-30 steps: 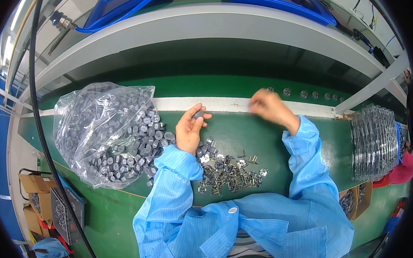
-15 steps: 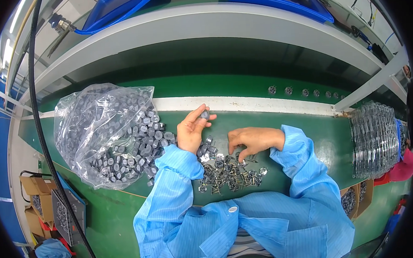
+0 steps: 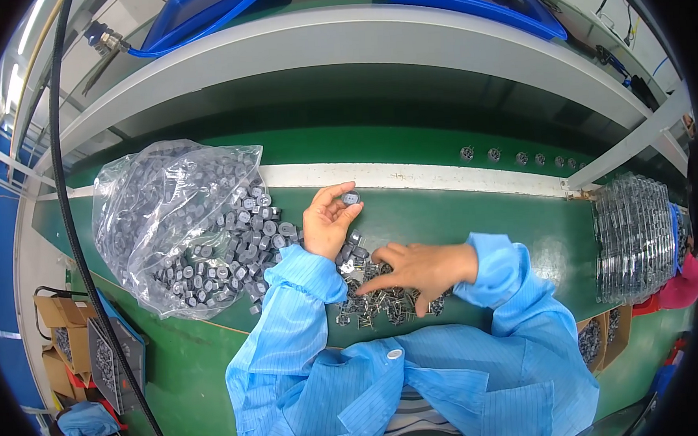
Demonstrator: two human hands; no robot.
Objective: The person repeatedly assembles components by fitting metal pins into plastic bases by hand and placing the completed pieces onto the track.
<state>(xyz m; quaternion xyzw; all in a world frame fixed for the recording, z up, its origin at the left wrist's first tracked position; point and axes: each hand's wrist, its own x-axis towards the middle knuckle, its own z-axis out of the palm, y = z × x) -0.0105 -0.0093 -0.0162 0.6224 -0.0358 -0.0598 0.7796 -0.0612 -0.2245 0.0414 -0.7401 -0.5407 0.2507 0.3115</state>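
Currently, of our hands, the left hand [image 3: 326,225] pinches a small grey cap [image 3: 350,197] between thumb and fingers, above the green desk [image 3: 436,213]. Our right hand [image 3: 424,268] spreads its fingers wide over the heap of pinned metal parts [image 3: 391,306]; we cannot tell whether it touches any. Loose grey caps [image 3: 254,243] lie beside a clear plastic bag [image 3: 166,200] on our left.

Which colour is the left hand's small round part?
The small round part is grey, clearest in the head view.
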